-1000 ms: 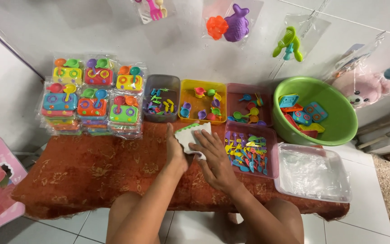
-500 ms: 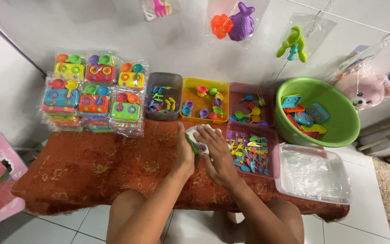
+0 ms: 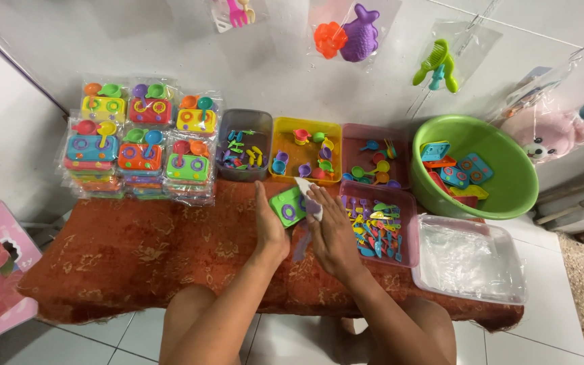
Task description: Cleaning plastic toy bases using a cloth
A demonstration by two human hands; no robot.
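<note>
The person sits behind a low table covered with a rust-red patterned cloth [image 3: 136, 257], both forearms extended over it. The landmark for all positions below is the green toy stove [image 3: 287, 206], a small flat plastic piece with two purple burner rings.

The left hand [image 3: 269, 226] cups the green toy stove from its left edge, palm turned inward, fingers loosely curled and holding the piece tilted up off the cloth. The right hand [image 3: 332, 233] lies directly right of the stove, fingers extended and fairly flat, pressing a clear plastic bag [image 3: 303, 186] against the stove's right side (how firmly the fingers pinch the bag cannot be determined).

Directly behind the stove stands a yellow tray [image 3: 280, 128] with small cups. Behind and to the left is a grey tray [image 3: 226, 122] with small utensils. Further left sit stacks of bagged toy stove sets [image 3: 140, 142]. Just right of the stove is a pink tray [image 3: 410, 236] of mixed cutlery, with a second pink tray [image 3: 356, 135] behind it. Further right sit a green basin [image 3: 515, 182] with loose stove pieces and a clear tub [image 3: 468, 260] of plastic bags.
</note>
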